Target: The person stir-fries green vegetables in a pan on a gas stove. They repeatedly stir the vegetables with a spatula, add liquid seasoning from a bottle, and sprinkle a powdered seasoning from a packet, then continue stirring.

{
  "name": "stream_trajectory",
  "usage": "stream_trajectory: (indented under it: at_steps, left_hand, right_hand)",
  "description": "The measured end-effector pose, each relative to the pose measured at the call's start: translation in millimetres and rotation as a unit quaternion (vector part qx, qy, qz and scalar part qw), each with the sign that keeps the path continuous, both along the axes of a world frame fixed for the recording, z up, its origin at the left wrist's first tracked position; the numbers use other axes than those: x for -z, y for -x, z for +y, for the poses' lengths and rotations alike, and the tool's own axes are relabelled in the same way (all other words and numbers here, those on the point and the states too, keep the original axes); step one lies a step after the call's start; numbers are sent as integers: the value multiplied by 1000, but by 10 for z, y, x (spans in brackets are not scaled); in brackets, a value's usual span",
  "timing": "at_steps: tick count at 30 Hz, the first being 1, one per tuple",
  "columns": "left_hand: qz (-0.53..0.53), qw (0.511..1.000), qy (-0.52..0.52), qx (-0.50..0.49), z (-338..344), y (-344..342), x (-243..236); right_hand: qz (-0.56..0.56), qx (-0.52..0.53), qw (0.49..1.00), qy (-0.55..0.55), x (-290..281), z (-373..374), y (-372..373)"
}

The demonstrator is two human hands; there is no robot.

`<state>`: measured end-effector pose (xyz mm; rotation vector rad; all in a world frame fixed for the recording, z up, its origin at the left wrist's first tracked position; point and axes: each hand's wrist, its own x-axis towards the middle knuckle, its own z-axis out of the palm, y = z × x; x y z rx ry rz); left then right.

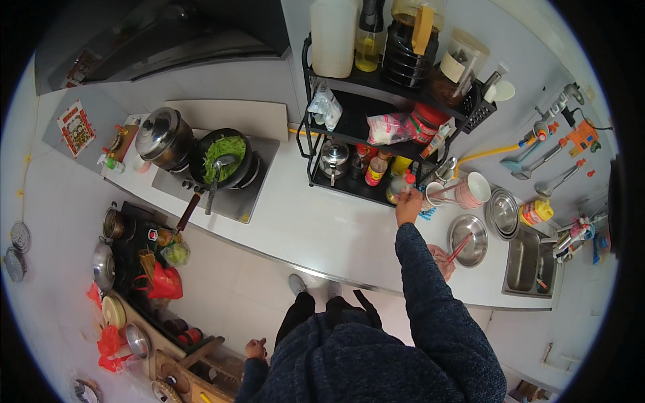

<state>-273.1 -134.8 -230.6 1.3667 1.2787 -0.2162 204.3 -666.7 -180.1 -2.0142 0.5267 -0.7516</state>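
Observation:
My right hand [408,207] reaches over the white counter to the lowest shelf of a black rack. Its fingers are closed at a small clear bottle with a red cap [402,185], which they partly cover. Other bottles stand to the left of it, among them a sauce bottle with a yellow and red label [377,168]. Low at my left side hangs my left hand [256,348], holding nothing, its fingers loosely bent and a little apart. A wok [236,181] with green vegetable strips [225,148] sits on the stove, a metal ladle [215,180] resting in it.
The black rack [363,78] carries large jars and oil bottles. Right of my hand are a pink-and-white cup [474,190], a steel bowl [468,252] and a sink [527,269]. Behind the wok stands a lidded pot [164,141]. A low shelf holds a red bag [163,282].

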Motion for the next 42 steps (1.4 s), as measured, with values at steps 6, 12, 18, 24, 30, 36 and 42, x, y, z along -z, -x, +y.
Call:
stream_trajectory:
  at_steps: [6, 12, 18, 24, 30, 36, 42]
  left_hand:
    - [2, 1000, -8, -16, -36, -304, -34]
    - [27, 999, -25, 24, 26, -311, 11]
    - [36, 998, -28, 38, 36, -341, 22]
    - [14, 999, -43, 26, 23, -470, 15]
    - [8, 998, -62, -8, -27, -424, 60]
    - [44, 999, -7, 32, 3, -263, 13]
    - [11, 1000, 10, -5, -20, -336, -41]
  right_hand:
    - [23, 10, 998, 55, 34, -94, -70]
    - [14, 7, 1000, -25, -96, -29, 56]
    - [-63, -85, 994, -31, -345, 493, 248]
    - [10, -124, 991, -40, -433, 811, 213]
    - [16, -149, 988, -37, -404, 970, 306]
    - [-74, -122, 965, -221, -1033, 928, 12]
    - [-64, -109, 886, -446, -1855, 578, -630]
